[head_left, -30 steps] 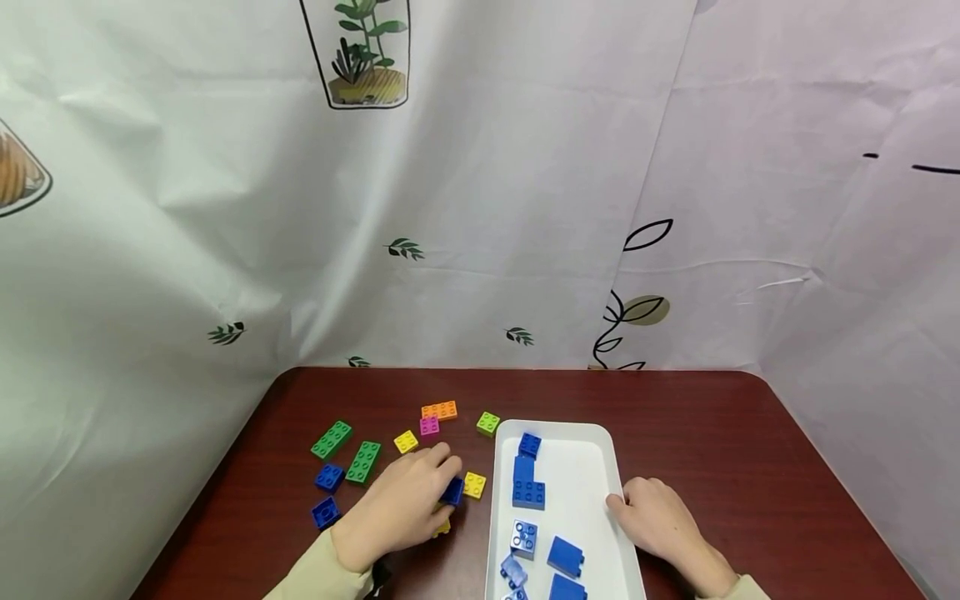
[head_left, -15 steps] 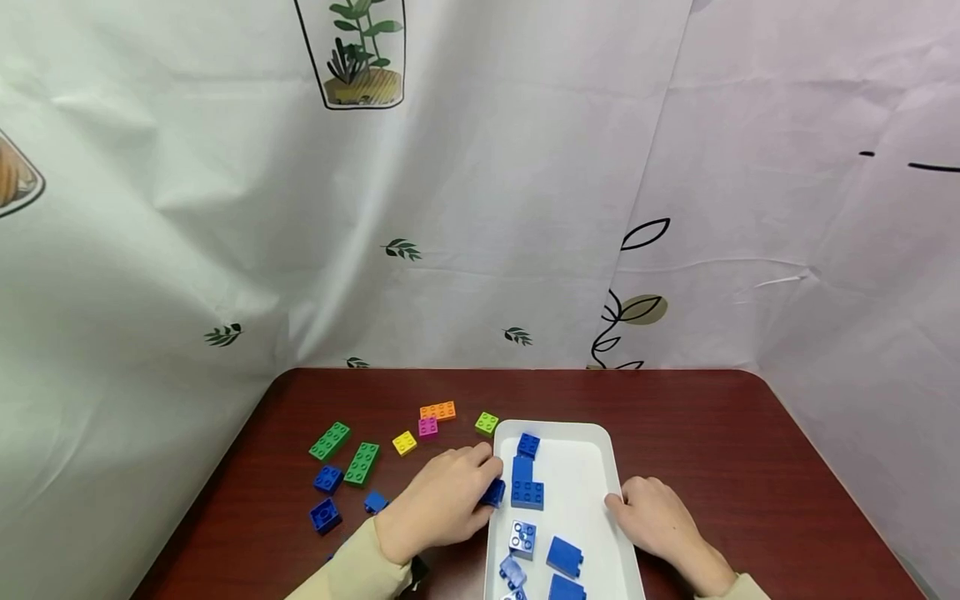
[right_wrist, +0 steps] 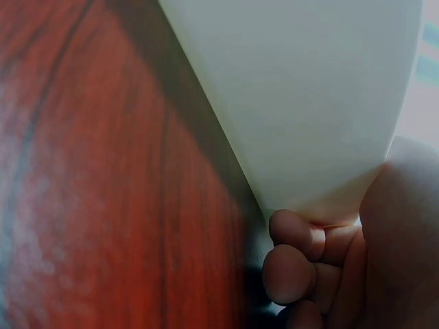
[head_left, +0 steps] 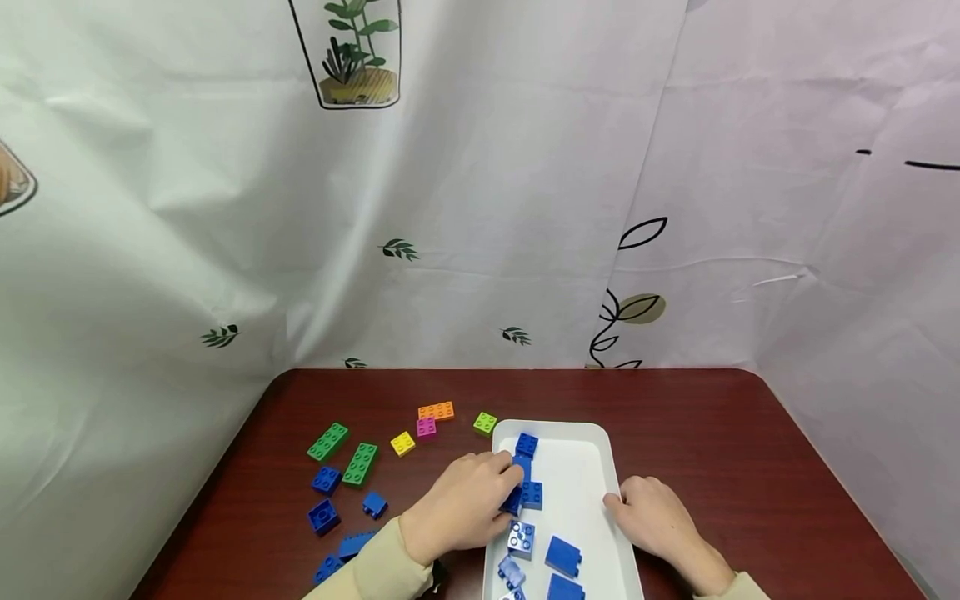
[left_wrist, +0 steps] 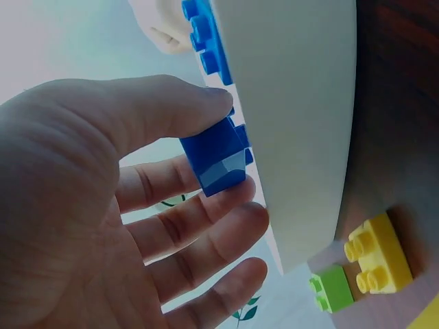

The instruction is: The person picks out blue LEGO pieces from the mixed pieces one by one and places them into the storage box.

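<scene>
Blue bricks at left (head_left: 324,517): five on the surface (head_left: 720,450); my left sleeve (head_left: 378,567) partly covers the nearest two.
Green bricks (head_left: 361,464): two, near the farther blue ones.
Yellow bricks (head_left: 402,443): one from my head; at my left wrist, two, one cut to a corner.
Pink brick (head_left: 426,427): one.
Orange brick (head_left: 437,411): one, just beyond the pink.
My left hand (head_left: 461,504): thumb and fingertips pinching one blue brick.
Lime brick (head_left: 484,423): one, just beside the tray's far left corner.
Pinched blue brick (left_wrist: 212,156): at the tray's left side, partly hidden by my fingers; I can't tell whether it touches the tray.
White tray (head_left: 577,483): one, near end cut off.
Blue bricks in the tray (head_left: 563,556): eight I can make out; glare blurs some, the nearest are cut off.
My right hand (head_left: 663,517): gripping the tray's right edge, fingers curled.
</scene>
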A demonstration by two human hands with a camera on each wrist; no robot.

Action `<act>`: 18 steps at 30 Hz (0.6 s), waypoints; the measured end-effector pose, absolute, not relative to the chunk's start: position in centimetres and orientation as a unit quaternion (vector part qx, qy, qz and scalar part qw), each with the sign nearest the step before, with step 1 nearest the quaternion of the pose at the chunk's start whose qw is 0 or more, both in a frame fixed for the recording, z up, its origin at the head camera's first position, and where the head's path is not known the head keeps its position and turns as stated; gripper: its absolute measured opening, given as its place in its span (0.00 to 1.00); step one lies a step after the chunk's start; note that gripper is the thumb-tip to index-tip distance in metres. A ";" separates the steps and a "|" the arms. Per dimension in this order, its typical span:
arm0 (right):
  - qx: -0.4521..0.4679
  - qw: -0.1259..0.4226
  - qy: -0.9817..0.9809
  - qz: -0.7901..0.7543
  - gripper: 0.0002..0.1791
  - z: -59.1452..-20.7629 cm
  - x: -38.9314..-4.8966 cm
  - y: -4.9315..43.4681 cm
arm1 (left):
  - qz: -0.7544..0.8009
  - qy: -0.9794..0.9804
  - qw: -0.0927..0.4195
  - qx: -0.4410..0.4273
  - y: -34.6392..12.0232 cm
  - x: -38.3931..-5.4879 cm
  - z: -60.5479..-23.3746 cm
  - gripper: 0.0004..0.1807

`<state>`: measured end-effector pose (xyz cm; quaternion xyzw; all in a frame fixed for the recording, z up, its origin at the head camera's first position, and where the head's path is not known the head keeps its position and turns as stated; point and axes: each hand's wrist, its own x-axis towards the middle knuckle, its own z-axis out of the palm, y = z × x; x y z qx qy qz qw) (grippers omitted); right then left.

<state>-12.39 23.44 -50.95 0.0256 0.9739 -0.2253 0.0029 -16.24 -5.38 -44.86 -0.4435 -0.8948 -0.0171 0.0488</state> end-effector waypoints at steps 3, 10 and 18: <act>0.025 0.003 0.974 -0.225 0.26 -51.0 -12.5 23.5 | -0.014 -0.894 0.045 -0.445 -5.2 -16.1 -44.9 0.17; 0.024 0.005 0.974 -0.226 0.26 -50.8 -12.4 23.5 | -0.008 -0.898 0.022 -0.438 -4.9 -15.8 -44.9 0.21; 0.024 0.005 0.973 -0.228 0.26 -50.8 -12.4 23.4 | -0.010 -0.895 0.024 -0.446 -4.6 -15.5 -45.1 0.18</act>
